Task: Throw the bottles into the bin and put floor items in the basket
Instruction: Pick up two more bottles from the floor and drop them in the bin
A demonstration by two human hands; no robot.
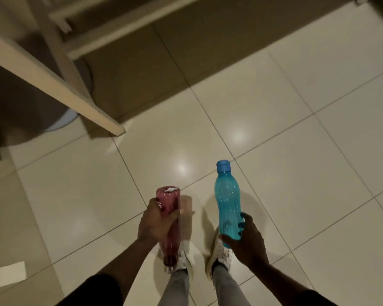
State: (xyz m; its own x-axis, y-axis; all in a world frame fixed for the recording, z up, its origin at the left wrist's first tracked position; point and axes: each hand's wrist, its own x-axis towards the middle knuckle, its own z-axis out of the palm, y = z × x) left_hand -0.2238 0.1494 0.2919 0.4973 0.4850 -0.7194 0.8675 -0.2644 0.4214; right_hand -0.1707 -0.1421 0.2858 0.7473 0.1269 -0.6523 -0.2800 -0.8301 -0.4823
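Clasping red bottle (168, 198), left grip (156, 226) hides its middle; right grip (247, 242) clasps blue bottle (227, 195).

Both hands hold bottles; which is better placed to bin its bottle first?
Left, probably. The left hand grips the maroon bottle on the side of the round container under the table; the right hand holds the blue bottle farther away.

Floor (296, 129) ahead and right of the blue bottle (227, 199) is wide open. Up-left of the red bottle (169, 202), a pale wooden frame (53, 83) juts out, with a round pale-blue tub (62, 122) half hidden under it.
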